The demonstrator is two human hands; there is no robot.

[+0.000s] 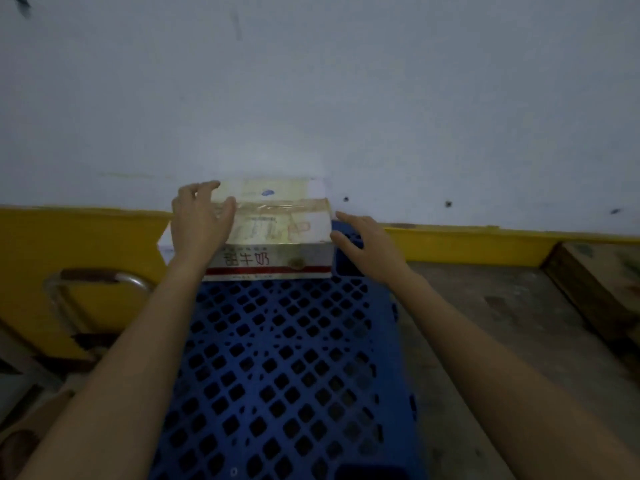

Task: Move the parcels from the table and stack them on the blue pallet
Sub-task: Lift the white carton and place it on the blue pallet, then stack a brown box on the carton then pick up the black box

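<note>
Room: a pale grey-white wall (pixel 346 91) fills the upper half of your frame, with a yellow band (pixel 467 245) running along its base.
Floor: worn, brownish boards (pixel 502 334) show at right centre of the frame.
Blue pallet: the blue pallet (pixel 287 368), a plastic grid, takes up the lower middle of the frame.
Parcel: the parcel (pixel 277 233), a pale taped carton with red print on its near face, lies on the pallet's far end at frame centre, against the wall.
Left hand: your left hand (pixel 201 223) lies flat and spread on the parcel's left top corner, fingers curled over its edge.
Right hand: your right hand (pixel 363 244) is spread wide, fingertips at the parcel's right end; whether they touch it you cannot tell.
Around: a metal handle (pixel 93 282) stands at centre left, before the yellow band.
In the way: your left forearm covers the parcel's near left corner.
</note>
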